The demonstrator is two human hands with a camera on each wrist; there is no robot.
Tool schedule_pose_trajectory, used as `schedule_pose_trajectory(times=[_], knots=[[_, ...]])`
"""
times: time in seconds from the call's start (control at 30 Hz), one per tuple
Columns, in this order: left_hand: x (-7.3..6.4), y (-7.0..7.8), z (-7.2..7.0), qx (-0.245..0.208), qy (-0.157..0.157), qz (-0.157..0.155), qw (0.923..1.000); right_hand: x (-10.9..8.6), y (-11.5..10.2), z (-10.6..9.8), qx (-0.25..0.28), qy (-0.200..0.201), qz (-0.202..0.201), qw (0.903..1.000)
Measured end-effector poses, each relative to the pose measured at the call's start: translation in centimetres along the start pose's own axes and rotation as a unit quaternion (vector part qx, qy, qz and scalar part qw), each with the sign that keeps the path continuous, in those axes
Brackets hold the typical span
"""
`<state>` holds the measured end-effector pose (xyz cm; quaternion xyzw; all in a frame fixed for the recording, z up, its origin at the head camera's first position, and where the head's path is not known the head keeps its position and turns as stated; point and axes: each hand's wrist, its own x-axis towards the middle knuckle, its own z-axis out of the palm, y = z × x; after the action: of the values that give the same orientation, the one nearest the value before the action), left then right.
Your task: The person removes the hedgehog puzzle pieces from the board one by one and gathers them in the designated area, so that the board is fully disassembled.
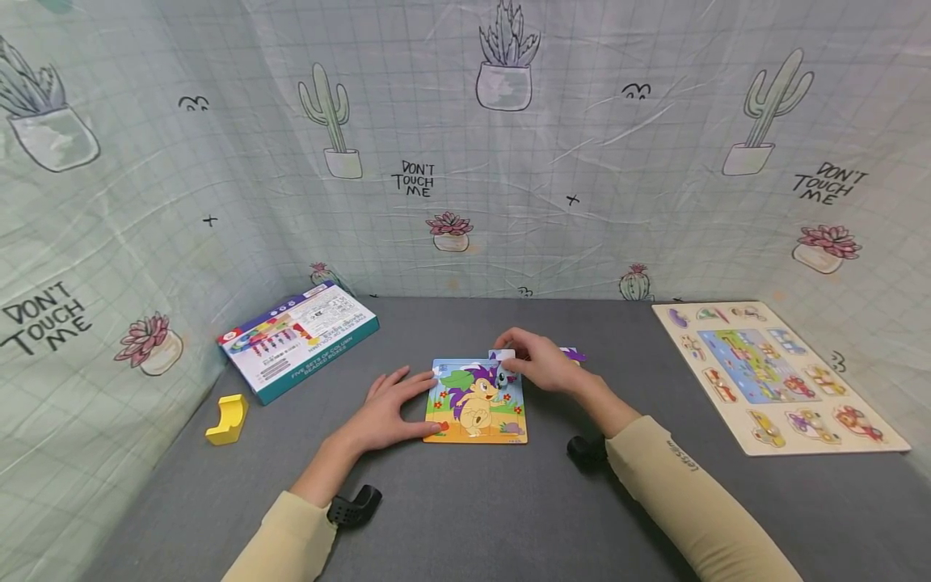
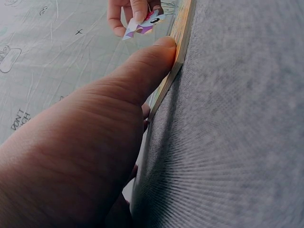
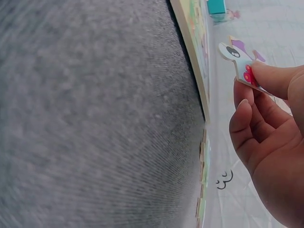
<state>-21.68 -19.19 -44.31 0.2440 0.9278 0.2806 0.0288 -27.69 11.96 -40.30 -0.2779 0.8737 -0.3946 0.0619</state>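
A square jigsaw puzzle [image 1: 473,416] with a purple-haired hedgehog picture lies flat on the grey table. My left hand [image 1: 389,411] rests at its left side, fingers spread and thumb on the lower left border. In the left wrist view the thumb [image 2: 147,66] presses on the board's edge. My right hand [image 1: 540,364] pinches a puzzle piece [image 3: 243,66] between thumb and fingers, above the puzzle's upper right corner. The piece has a black-and-white eye, a red part and purple bits. Another purple and white piece [image 1: 575,354] lies behind the right hand, partly hidden by it.
At the back left lies a white and teal box [image 1: 298,339], with a yellow curved block [image 1: 228,420] in front of it. A large wooden picture board [image 1: 778,380] lies on the right. A printed cloth [image 1: 502,186] hangs behind and at the sides.
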Motion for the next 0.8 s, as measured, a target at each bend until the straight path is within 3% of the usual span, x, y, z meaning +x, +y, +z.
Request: schedule_pose_trajectory(times=[0.8], knots=[[0.0,0.1,0.1,0.002,0.000,0.001,1.0000,-2.2,2.2,-3.2,0.028,0.032,0.016,0.9990]])
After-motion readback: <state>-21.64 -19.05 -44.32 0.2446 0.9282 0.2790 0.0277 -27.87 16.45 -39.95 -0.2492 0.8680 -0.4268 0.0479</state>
